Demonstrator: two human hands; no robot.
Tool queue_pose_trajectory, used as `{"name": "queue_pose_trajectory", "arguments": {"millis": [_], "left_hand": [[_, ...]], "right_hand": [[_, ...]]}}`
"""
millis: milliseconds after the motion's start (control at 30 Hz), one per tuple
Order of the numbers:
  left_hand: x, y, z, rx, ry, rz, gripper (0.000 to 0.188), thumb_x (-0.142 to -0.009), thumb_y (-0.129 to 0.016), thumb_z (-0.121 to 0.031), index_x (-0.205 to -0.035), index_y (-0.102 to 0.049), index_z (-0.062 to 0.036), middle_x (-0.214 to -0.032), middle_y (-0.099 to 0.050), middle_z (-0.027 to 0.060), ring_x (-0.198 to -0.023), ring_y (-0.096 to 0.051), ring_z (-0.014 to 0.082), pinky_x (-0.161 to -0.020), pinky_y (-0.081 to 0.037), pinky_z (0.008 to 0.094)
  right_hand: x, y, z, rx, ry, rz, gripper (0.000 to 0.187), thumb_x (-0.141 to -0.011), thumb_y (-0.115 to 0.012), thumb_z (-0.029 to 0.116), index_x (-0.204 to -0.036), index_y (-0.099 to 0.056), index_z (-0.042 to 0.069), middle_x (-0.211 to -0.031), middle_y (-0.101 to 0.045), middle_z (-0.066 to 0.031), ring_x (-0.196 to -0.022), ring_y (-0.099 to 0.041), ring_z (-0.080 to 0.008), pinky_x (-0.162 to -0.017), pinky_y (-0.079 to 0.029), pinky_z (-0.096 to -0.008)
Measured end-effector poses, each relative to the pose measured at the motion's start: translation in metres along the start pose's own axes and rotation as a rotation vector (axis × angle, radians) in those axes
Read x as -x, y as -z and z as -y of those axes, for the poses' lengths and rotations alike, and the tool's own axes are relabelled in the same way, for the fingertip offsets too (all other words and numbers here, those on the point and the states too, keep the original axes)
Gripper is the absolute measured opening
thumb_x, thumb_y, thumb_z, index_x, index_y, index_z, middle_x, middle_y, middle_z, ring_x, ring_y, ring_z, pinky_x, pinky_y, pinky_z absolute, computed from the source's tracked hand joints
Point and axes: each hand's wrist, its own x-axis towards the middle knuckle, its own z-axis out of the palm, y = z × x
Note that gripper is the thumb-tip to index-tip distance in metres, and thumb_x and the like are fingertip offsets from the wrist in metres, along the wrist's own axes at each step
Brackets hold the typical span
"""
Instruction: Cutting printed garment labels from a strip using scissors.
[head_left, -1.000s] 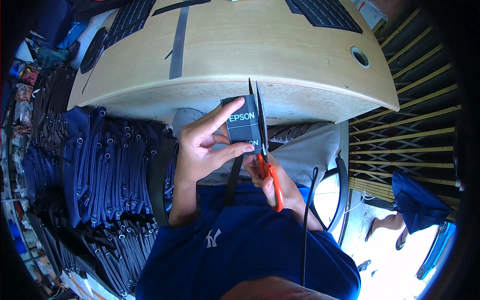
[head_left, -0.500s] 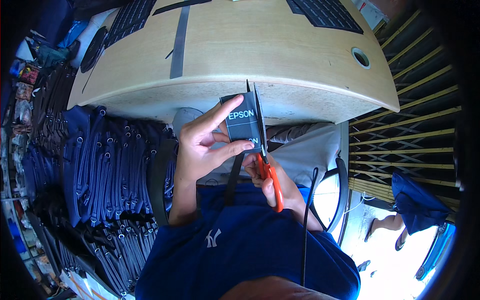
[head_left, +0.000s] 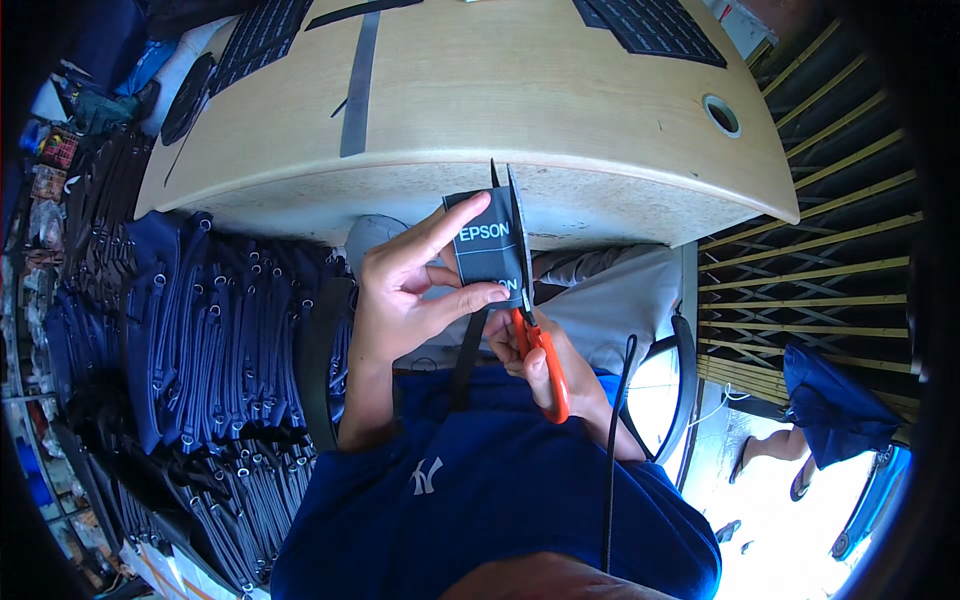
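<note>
My left hand (head_left: 405,285) pinches a small black label strip (head_left: 485,262) with white lettering between thumb and fingers, in front of the table edge. In my right hand (head_left: 545,350) is a pair of scissors (head_left: 549,375) with orange handles, pointing away from me. The scissors' blades are parted and stand along the strip's right edge, one blade in front and the other partly hidden behind it. A narrow dark strap (head_left: 468,360) hangs below the strip, between my hands.
Dark printed sheets (head_left: 660,32) and a grey strip (head_left: 359,95) lie on the wooden table (head_left: 520,100), which has a round hole (head_left: 721,116). Many dark blue straps with metal rings (head_left: 215,340) hang at left. A folding metal gate (head_left: 810,290) stands at right; another person's legs (head_left: 775,455) show beyond.
Almost nothing differs. The label strip has shifted very slightly, and my right thumb has moved a little on the scissors' handle.
</note>
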Motion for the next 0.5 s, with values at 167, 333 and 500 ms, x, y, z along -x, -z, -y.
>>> {"name": "queue_pose_trajectory", "arguments": {"millis": [167,333,500], "left_hand": [[-0.0005,-0.0006,0.0010,0.003,-0.005,-0.009,0.064,-0.066,-0.074,0.008,-0.125,-0.049,0.0036,-0.104,-0.062,0.0143,-0.078,-0.064,0.0116,-0.064,-0.057,0.0233],[-0.0009,0.0004,0.0007,-0.004,-0.009,0.001,0.064,-0.066,-0.074,0.007,-0.125,-0.049,0.0041,-0.103,-0.062,0.0146,-0.078,-0.064,0.0117,-0.064,-0.057,0.0234],[-0.0008,0.0005,0.0007,0.003,-0.019,0.003,0.064,-0.066,-0.074,0.008,-0.125,-0.048,0.0038,-0.102,-0.062,0.0142,-0.078,-0.064,0.0119,-0.064,-0.057,0.0235]], "right_hand": [[-0.0008,-0.0003,0.0023,0.007,0.008,-0.003,0.069,-0.087,-0.033,0.065,-0.095,-0.047,-0.002,-0.065,-0.044,-0.0045,-0.058,-0.045,-0.0170,-0.057,-0.039,-0.0311],[-0.0016,-0.0026,0.0013,0.019,0.007,-0.031,0.071,-0.087,-0.030,0.066,-0.091,-0.049,-0.003,-0.061,-0.046,-0.0050,-0.055,-0.048,-0.0175,-0.055,-0.040,-0.0311],[-0.0021,-0.0027,0.0012,-0.010,-0.017,-0.003,0.069,-0.088,-0.029,0.064,-0.088,-0.049,-0.002,-0.056,-0.045,-0.0034,-0.051,-0.047,-0.0155,-0.052,-0.039,-0.0297]]}}
